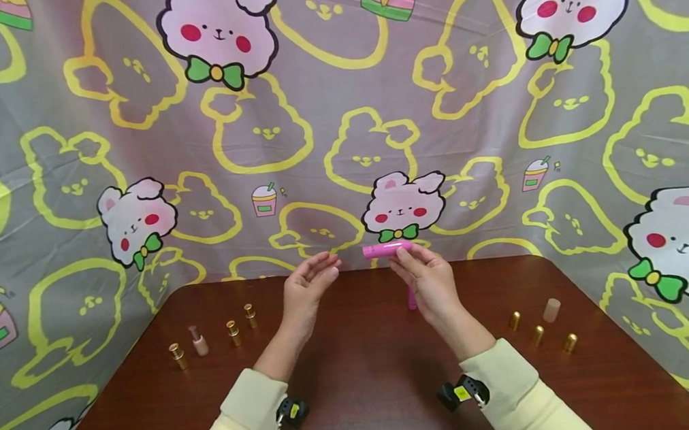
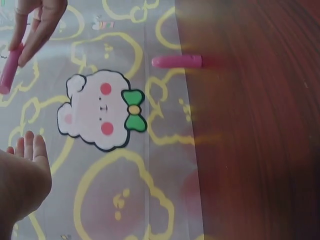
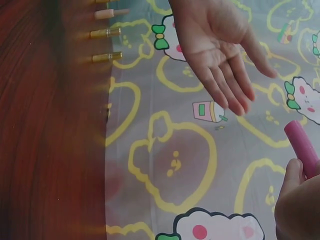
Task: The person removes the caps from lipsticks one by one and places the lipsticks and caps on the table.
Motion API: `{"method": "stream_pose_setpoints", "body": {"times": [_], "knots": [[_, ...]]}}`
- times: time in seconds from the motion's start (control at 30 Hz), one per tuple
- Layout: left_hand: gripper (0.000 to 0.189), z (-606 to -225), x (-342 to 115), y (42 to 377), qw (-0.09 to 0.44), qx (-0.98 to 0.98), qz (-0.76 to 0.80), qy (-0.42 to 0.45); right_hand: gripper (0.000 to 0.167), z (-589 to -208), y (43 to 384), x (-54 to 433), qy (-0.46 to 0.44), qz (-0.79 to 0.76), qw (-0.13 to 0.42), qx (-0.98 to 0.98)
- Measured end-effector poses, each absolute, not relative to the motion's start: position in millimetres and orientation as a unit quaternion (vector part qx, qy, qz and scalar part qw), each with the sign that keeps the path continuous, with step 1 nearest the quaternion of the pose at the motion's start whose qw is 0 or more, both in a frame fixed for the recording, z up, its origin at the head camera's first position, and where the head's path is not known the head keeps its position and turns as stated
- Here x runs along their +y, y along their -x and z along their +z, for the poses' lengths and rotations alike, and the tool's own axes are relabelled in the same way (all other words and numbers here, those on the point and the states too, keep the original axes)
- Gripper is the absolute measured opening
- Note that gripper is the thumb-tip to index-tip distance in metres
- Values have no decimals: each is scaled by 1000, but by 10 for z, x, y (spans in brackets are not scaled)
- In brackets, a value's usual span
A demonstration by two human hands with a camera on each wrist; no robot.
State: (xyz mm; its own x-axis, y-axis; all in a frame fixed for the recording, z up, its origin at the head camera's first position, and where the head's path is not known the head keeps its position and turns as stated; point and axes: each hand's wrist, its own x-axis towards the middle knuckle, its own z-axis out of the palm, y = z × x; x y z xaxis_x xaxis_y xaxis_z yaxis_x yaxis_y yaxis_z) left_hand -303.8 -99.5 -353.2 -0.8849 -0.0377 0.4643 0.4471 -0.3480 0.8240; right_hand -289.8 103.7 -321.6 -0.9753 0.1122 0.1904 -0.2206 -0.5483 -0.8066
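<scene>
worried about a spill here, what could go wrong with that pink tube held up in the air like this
The right hand only pinches the pink tube at one end with its fingertips, so it may slip and drop. A second pink piece stands on the table right below and could get knocked over. The left hand is open, apart from the tube, giving no support.

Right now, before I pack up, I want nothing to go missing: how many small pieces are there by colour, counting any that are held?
gold pieces: 6
pale beige pieces: 2
bright pink pieces: 2, one pinched in the right hand, one standing on the table behind that hand
Total: 10
</scene>
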Motion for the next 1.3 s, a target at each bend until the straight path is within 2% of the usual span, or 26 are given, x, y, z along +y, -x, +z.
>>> {"method": "stream_pose_setpoints", "body": {"times": [0.13,0.43,0.63,0.87,1.3], "knots": [[36,-3508,-872,3018,137,-530,-816,187,12,-3220,2889,1025,-70,883,94,-454],[34,-3499,-669,3024,117,-510,-830,193,14,-3212,2861,1011,-70,886,93,-449],[34,-3452,-569,3020,120,-514,-826,197,10,-3223,2847,993,-69,887,90,-448],[34,-3410,-509,3015,127,-525,-820,190,15,-3224,2816,981,-67,885,78,-453],[30,-3393,-468,3017,131,-526,-817,195,14,-3251,2811,933,-73,889,77,-445]]}}
